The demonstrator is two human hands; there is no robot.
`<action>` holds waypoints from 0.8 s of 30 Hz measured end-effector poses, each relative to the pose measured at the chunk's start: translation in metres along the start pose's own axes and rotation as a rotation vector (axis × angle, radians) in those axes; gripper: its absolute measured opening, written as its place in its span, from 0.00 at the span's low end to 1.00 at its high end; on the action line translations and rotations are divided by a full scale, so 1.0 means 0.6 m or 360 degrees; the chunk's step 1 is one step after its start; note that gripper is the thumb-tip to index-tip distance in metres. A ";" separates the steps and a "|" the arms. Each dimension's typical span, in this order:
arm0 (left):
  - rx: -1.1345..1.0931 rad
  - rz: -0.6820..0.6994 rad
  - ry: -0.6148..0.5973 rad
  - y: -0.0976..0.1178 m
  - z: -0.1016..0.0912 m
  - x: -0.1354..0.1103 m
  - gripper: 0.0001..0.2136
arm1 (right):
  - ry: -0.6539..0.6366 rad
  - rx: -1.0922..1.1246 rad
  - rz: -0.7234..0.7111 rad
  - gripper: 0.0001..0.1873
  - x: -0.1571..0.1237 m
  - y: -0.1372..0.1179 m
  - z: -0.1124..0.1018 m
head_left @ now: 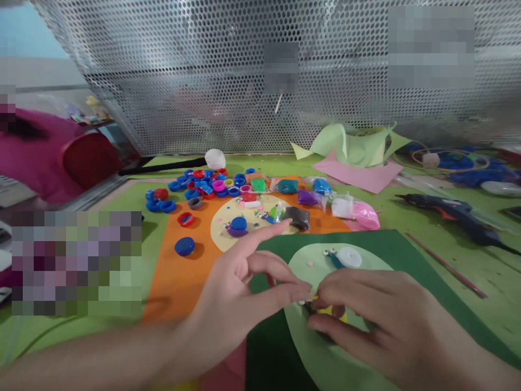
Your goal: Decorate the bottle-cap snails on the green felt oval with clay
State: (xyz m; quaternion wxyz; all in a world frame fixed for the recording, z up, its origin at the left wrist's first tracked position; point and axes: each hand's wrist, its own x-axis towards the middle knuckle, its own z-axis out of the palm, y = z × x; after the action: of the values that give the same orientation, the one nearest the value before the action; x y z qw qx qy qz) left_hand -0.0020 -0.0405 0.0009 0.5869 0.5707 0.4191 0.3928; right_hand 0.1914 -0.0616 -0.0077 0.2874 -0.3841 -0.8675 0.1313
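Above the light green paper shape (299,347), both hands meet over a small figure with a yellow bottle cap (342,314) and a dark body. My right hand (378,320) has its fingers curled around the cap. The thumb and a finger of my left hand (244,293) pinch together by the figure's front, with the index finger stretched out. Whatever lies in that pinch is too small to make out. Behind them, a snail figure with a white bottle cap (349,257), a teal body and googly eyes sits on the same shape.
Several bottle caps (185,246) and clay packets (299,217) lie on and beyond the orange sheet (163,282). A glue gun (456,212) and a thin stick (448,264) are at the right. A perforated metal panel (228,108) stands behind; a person in pink (36,146) is at left.
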 end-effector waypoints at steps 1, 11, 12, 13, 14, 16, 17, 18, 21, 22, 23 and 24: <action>0.0051 0.0059 -0.0006 0.001 0.000 -0.001 0.30 | -0.0002 0.0002 0.0003 0.06 0.000 0.000 0.000; 0.0505 0.0453 -0.0058 -0.006 -0.006 -0.004 0.28 | -0.0006 0.0042 -0.0043 0.06 0.002 -0.001 -0.006; 0.0508 0.0456 -0.0068 -0.006 -0.006 -0.005 0.27 | -0.0013 0.0023 -0.0048 0.07 0.002 -0.001 -0.006; 0.0511 0.0448 -0.0074 -0.005 -0.006 -0.005 0.26 | -0.0018 -0.0005 -0.0059 0.08 0.003 -0.001 -0.007; 0.0514 0.0423 -0.0077 -0.005 -0.005 -0.006 0.25 | -0.0016 -0.0036 -0.0078 0.09 0.003 -0.001 -0.008; 0.0515 0.0346 -0.0073 -0.002 -0.003 -0.008 0.24 | -0.0019 -0.0098 -0.0124 0.11 0.004 -0.002 -0.008; 0.0512 0.0308 -0.0069 0.000 -0.002 -0.009 0.24 | -0.0019 -0.0125 -0.0144 0.12 0.005 -0.002 -0.008; 0.0507 0.0278 -0.0065 0.001 -0.002 -0.009 0.24 | -0.0021 -0.0148 -0.0161 0.13 0.005 -0.002 -0.008; 0.0515 0.0229 -0.0061 0.003 -0.002 -0.007 0.22 | 0.0012 -0.0211 -0.0197 0.16 0.006 -0.001 -0.006; 0.0518 0.0219 -0.0066 0.003 -0.002 -0.006 0.22 | 0.0029 -0.0228 -0.0207 0.17 0.006 -0.001 -0.006; 0.0518 0.0212 -0.0077 0.003 -0.003 -0.005 0.22 | 0.0033 -0.0239 -0.0212 0.17 0.006 -0.001 -0.006; 0.0512 0.0203 -0.0088 0.003 -0.003 -0.004 0.22 | 0.0027 -0.0246 -0.0220 0.18 0.006 -0.001 -0.006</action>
State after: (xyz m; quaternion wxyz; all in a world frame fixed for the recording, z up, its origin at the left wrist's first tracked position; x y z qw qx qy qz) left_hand -0.0044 -0.0422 0.0028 0.4731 0.6932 0.4233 0.3412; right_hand 0.1914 -0.0592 -0.0035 0.2726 -0.3456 -0.8970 0.0405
